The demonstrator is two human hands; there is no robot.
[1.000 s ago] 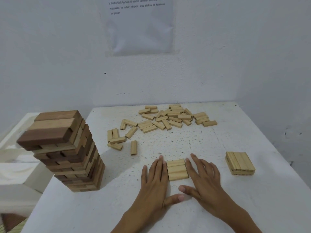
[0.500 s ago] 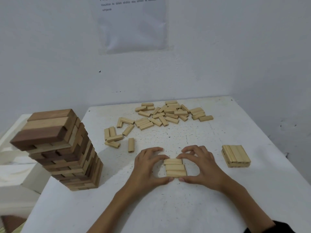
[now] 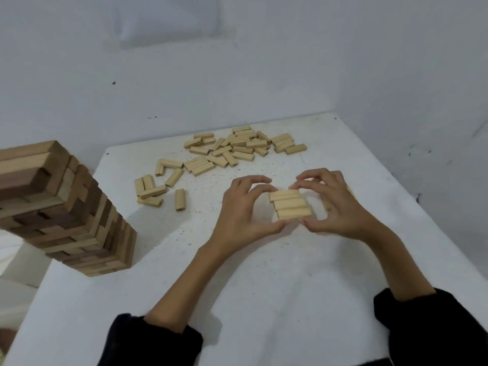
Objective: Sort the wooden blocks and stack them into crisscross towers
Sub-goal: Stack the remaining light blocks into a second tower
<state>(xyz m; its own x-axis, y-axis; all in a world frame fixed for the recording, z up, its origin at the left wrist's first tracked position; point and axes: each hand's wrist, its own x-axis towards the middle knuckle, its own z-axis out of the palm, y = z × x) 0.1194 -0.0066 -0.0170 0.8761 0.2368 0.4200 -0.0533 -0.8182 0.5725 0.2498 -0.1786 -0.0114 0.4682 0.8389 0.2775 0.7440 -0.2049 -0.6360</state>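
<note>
Three pale wooden blocks (image 3: pixel 290 204) lie side by side as one row, lifted off the white table (image 3: pixel 264 286). My left hand (image 3: pixel 243 210) pinches the row's left ends between thumb and fingers. My right hand (image 3: pixel 335 204) pinches its right ends the same way. The small flat stack of pale blocks (image 3: pixel 327 204) is almost wholly hidden behind my right hand. A tall crisscross tower of larger brown and tan blocks (image 3: pixel 66 207) stands at the table's left edge.
Several loose pale blocks (image 3: pixel 237 147) lie scattered at the back of the table, with a smaller group (image 3: pixel 158 186) nearer the tower. White walls close in behind and to the right. A white surface (image 3: pixel 15 265) sits lower at the left.
My hands went from lying flat beside the row of three blocks to pinching its ends, then raised it and carried it rightward toward the small stack.
</note>
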